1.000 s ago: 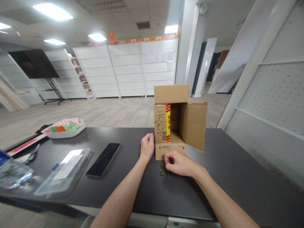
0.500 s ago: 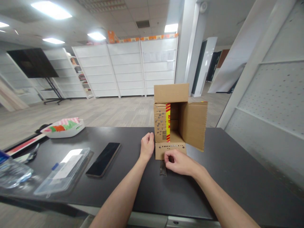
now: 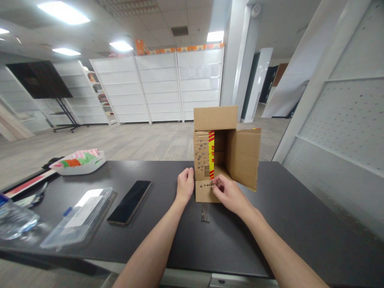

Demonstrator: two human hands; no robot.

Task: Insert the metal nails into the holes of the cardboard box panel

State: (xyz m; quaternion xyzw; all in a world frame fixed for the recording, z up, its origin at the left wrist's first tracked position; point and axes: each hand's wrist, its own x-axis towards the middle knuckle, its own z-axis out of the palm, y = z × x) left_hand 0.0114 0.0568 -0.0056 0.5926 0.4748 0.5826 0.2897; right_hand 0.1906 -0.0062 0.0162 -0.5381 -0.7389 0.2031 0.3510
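Observation:
An open cardboard box stands on its side with flaps spread. Round grey spots dot its taped left flap. Dark holes run along its lower front flap. My left hand is closed beside the box's left edge, close against it; the inside of the fist is hidden. At the row of holes, my right hand has thumb and forefinger pinched together. Whatever sits between those fingertips is too small to make out. Several long, thin metal pins, like nails or screws, lie fanned out before the flap.
A black phone and a clear plastic case lie left of my arms on the dark table. Farther left are a water bottle and a white basket with coloured cloth. A perforated panel rises at the right.
My right hand has moved up and slightly right, from just above the metal pins to the row of holes in the lower flap. My left hand stays in place.

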